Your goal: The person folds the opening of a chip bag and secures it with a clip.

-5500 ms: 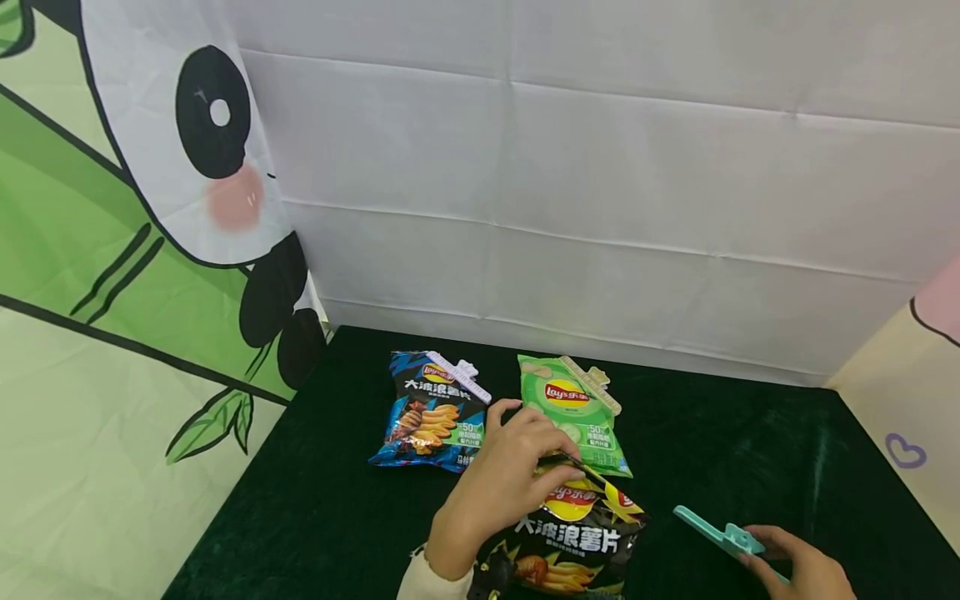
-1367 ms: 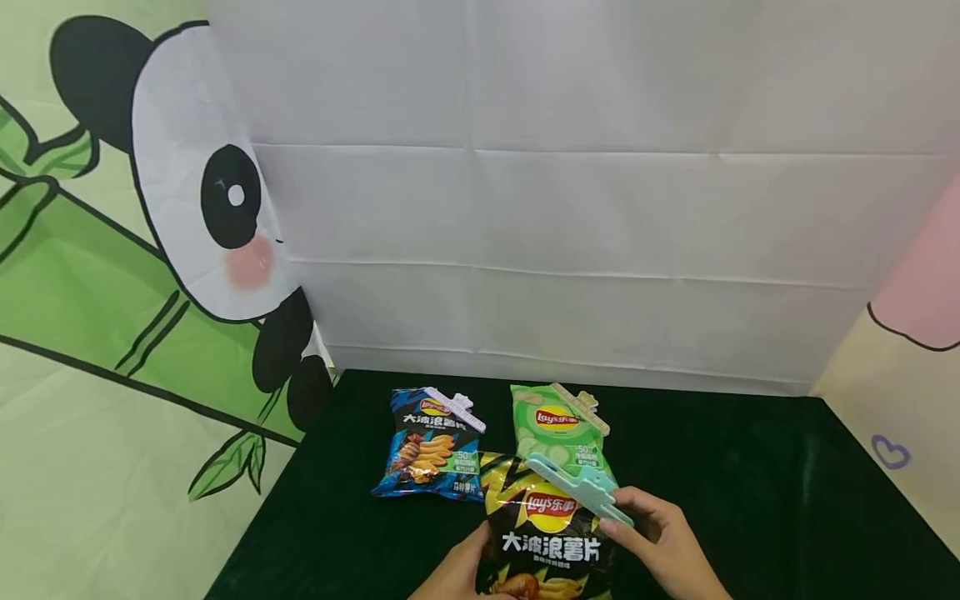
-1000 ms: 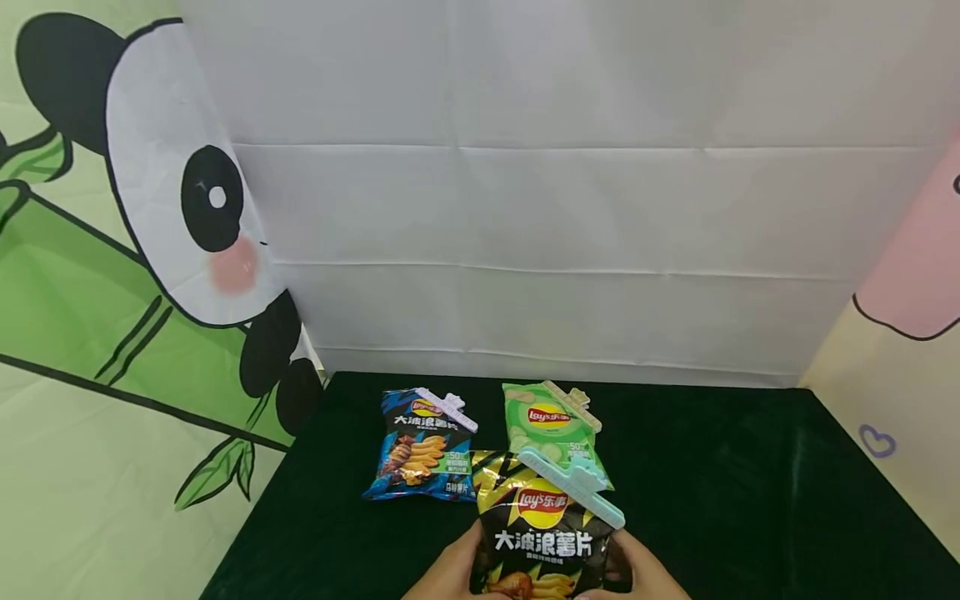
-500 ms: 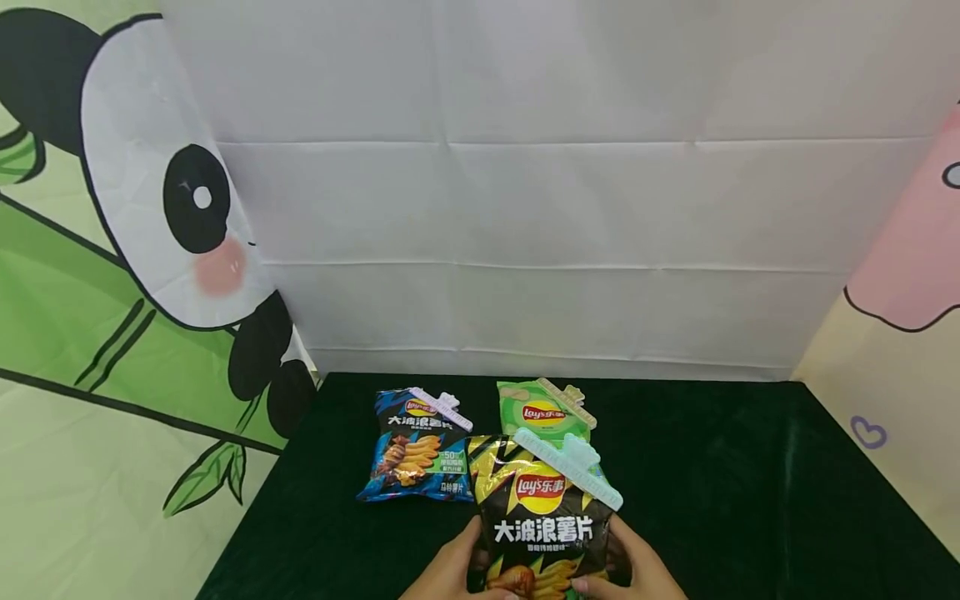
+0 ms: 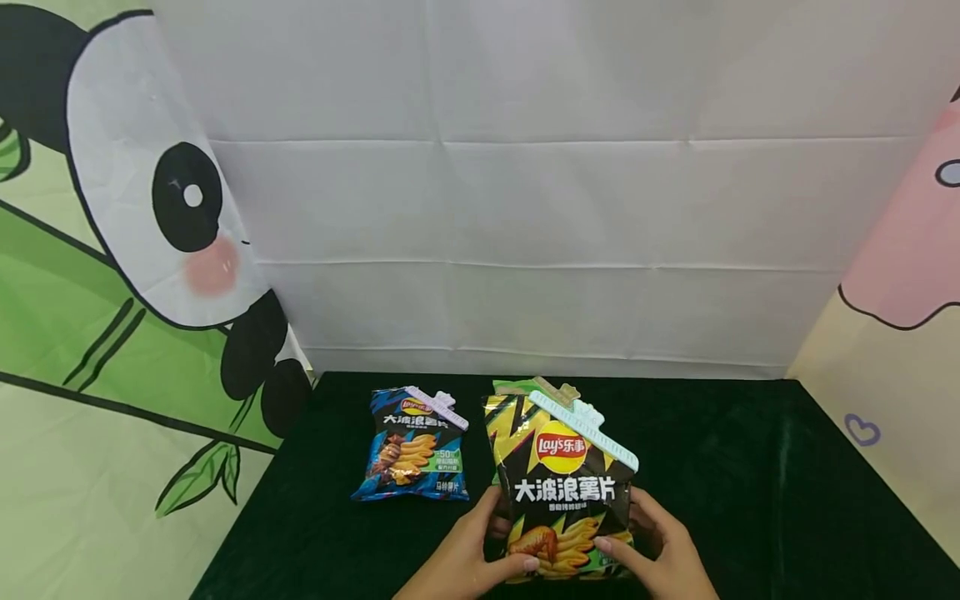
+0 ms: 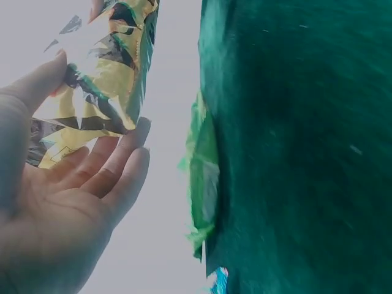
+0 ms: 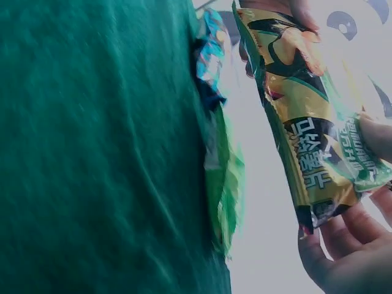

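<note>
A black and yellow chip bag (image 5: 564, 492) is held up between both hands. On its left lower side, my left hand (image 5: 474, 557) grips it with the thumb on the front. The right hand (image 5: 663, 553) holds the opposite side, thumb also in front and fingers behind. A mint-green bag clip (image 5: 583, 428) sits slantwise across the bag's top right corner. Both wrist views show this bag (image 6: 113, 67) raised above the cloth. Behind it in the head view, a green chip bag (image 5: 517, 387) with a beige clip (image 5: 557, 388) is mostly hidden.
A blue chip bag (image 5: 411, 450) with a lilac clip (image 5: 437, 407) lies to the left on the dark green cloth-covered table (image 5: 720, 467). White fabric (image 5: 555, 208) hangs at the back. Printed panda fabric (image 5: 135, 192) hangs on the left side.
Since the first frame, the mint clip has gone from the right hand onto the black bag's corner. Lately both hands have lifted the bag and moved it forward and right, covering most of the green bag.
</note>
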The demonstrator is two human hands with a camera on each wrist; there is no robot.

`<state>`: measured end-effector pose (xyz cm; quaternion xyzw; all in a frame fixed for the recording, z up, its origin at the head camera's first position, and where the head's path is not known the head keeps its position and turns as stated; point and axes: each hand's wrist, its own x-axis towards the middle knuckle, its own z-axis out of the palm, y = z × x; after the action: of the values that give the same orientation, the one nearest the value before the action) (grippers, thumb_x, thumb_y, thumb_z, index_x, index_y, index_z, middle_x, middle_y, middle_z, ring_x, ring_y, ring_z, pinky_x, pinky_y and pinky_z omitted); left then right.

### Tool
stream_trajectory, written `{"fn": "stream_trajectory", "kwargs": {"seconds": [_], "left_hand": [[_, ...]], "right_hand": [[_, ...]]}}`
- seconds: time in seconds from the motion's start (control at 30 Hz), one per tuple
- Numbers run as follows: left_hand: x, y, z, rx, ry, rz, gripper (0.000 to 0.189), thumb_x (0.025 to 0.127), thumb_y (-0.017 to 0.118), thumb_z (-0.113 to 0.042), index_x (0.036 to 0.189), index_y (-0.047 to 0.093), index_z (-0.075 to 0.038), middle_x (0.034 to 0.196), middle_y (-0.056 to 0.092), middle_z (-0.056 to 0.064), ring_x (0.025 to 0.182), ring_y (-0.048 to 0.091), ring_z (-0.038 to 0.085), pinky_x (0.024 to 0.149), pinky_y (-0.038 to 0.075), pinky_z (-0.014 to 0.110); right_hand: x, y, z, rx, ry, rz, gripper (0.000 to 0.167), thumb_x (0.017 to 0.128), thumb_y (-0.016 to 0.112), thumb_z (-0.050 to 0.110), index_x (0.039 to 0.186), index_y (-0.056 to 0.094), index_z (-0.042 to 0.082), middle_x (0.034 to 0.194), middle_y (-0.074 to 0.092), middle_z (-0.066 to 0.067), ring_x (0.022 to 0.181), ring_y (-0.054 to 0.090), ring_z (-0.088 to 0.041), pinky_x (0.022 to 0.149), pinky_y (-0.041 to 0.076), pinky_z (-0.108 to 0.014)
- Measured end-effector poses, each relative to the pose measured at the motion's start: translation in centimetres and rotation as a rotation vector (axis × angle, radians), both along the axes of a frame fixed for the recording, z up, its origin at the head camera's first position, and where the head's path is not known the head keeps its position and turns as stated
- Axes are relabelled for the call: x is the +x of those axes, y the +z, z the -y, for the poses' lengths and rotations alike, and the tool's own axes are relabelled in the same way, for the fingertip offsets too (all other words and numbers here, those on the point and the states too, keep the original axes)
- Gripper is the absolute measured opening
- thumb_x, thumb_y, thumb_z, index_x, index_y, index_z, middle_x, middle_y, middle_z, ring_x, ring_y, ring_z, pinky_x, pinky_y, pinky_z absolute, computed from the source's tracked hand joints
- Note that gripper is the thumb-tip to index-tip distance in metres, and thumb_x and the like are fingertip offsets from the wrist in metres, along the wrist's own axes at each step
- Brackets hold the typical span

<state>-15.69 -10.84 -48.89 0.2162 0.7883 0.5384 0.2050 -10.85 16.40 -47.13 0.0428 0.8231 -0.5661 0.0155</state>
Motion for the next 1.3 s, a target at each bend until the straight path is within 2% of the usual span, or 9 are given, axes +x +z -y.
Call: {"fn": "stream_trajectory", "kwargs": {"seconds": [0.07,0.13,0.3,0.5,0.63,0.8,0.93,1.1,1.3], "left_hand": [[-0.1,0.6,-0.8,0.015,0.002,-0.022,0.075,0.091,0.074,-0.043,0.15,0.035,-0.02,0.131,0.061,0.004,0.104,0.067,0.008,0.088,0.056,0.027],[-0.4,0.8,-1.5,0.045,-0.007,-0.033,0.072,0.092,0.072,-0.042,0.151,0.035,-0.021,0.13,0.061,0.004,0.104,0.067,0.007,0.089,0.056,0.026],[-1.6,1.0,-3.2,0.122,-0.046,-0.038,0.072,0.095,0.069,-0.04,0.154,0.032,-0.021,0.131,0.061,0.007,0.108,0.068,0.01,0.093,0.055,0.028],[-2.9,1.2,-5.5,0.125,-0.034,-0.034,0.074,0.095,0.068,-0.045,0.156,0.03,-0.028,0.138,0.057,0.008,0.111,0.066,0.014,0.098,0.054,0.038],[-3.7,1.2,-7.1,0.129,-0.039,-0.053,0.073,0.095,0.066,-0.046,0.156,0.03,-0.026,0.141,0.055,0.008,0.112,0.066,0.013,0.099,0.053,0.036],[-4.7,1.1,-8.8,0.161,-0.017,-0.061,0.074,0.096,0.066,-0.044,0.157,0.03,-0.022,0.142,0.054,0.01,0.113,0.066,0.016,0.103,0.052,0.036],[-5.6,1.0,-10.6,0.19,0.005,-0.025,0.073,0.097,0.065,-0.043,0.157,0.03,-0.022,0.144,0.053,0.011,0.115,0.065,0.018,0.105,0.05,0.038],[-6.3,1.0,-12.8,0.17,0.037,0.001,0.07,0.097,0.064,-0.044,0.156,0.032,-0.023,0.141,0.054,0.008,0.115,0.064,0.017,0.1,0.054,0.037],[-7.0,1.0,-14.6,0.163,0.071,-0.004,0.067,0.098,0.064,-0.041,0.155,0.035,-0.021,0.14,0.056,0.01,0.115,0.064,0.021,0.098,0.056,0.039]], "right_hand": [[-0.1,0.3,-0.4,-0.003,-0.042,-0.014,0.057,0.085,0.081,0.029,0.135,0.056,0.02,0.121,0.071,-0.005,0.102,0.068,-0.008,0.096,0.056,-0.04],[-0.2,0.4,-1.0,0.006,-0.069,-0.032,0.054,0.086,0.08,0.031,0.134,0.056,0.022,0.12,0.072,-0.005,0.102,0.068,-0.008,0.095,0.056,-0.039],[-0.8,0.4,-2.6,0.047,-0.112,-0.096,0.052,0.091,0.074,0.033,0.137,0.054,0.021,0.122,0.073,-0.008,0.097,0.068,-0.003,0.082,0.056,-0.023],[-1.4,0.7,-4.1,0.077,-0.161,-0.128,0.051,0.096,0.069,0.033,0.14,0.052,0.015,0.129,0.069,-0.015,0.093,0.066,0.002,0.078,0.056,-0.023],[-1.8,1.0,-5.2,0.123,-0.179,-0.137,0.053,0.098,0.066,0.034,0.143,0.049,0.012,0.131,0.068,-0.017,0.093,0.063,0.006,0.078,0.054,-0.021],[-2.7,1.4,-6.5,0.145,-0.196,-0.136,0.057,0.099,0.064,0.038,0.146,0.047,0.011,0.133,0.067,-0.019,0.092,0.062,0.005,0.079,0.052,-0.019],[-3.8,1.3,-8.0,0.167,-0.221,-0.129,0.059,0.1,0.061,0.04,0.148,0.045,0.01,0.135,0.064,-0.022,0.09,0.06,0.008,0.078,0.051,-0.017],[-4.8,1.1,-9.6,0.17,-0.214,-0.12,0.06,0.103,0.055,0.042,0.151,0.041,0.009,0.137,0.06,-0.023,0.09,0.058,0.01,0.077,0.052,-0.018],[-5.7,1.1,-10.8,0.184,-0.198,-0.113,0.063,0.104,0.051,0.043,0.154,0.037,0.007,0.141,0.055,-0.025,0.09,0.054,0.013,0.075,0.052,-0.017]]}}
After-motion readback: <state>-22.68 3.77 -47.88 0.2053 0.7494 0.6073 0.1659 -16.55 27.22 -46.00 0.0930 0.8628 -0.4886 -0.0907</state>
